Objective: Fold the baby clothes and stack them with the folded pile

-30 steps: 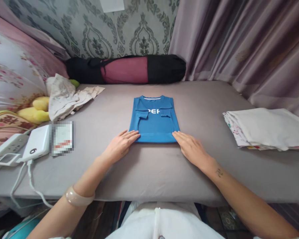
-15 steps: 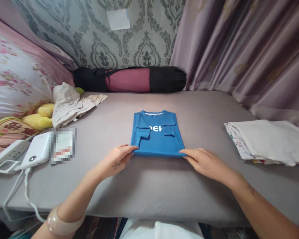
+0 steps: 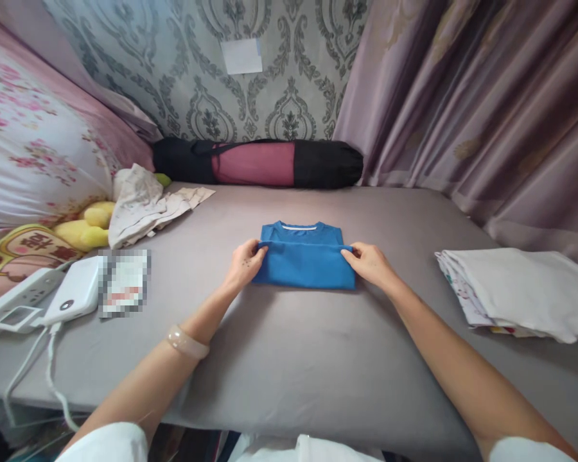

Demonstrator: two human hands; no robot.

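Observation:
A blue shirt point(image 3: 304, 268) lies folded in the middle of the grey-covered surface point(image 3: 318, 359), its collar with a white inner band towards the wall. My left hand point(image 3: 248, 258) pinches the left corner of the shirt's folded-up lower edge. At the right corner of that same edge, my right hand point(image 3: 366, 262) is closed on the fabric between thumb and fingers. The lower part now lies over the lettering and the sleeves, hiding them. A pale bangle point(image 3: 187, 342) sits on my left forearm.
Folded white cloths point(image 3: 520, 289) lie at the right. On the left are a white power bank point(image 3: 74, 289) with a cable, a power strip point(image 3: 26, 292), a blurred packet point(image 3: 125, 282), a crumpled cloth point(image 3: 144, 205) and a yellow plush toy point(image 3: 89, 224). A black-and-pink long bag point(image 3: 255, 163) lies along the wall.
Both hands have carried the shirt's near edge away from me and up over its front, covering the white letters and sleeves. The view has tilted slightly.

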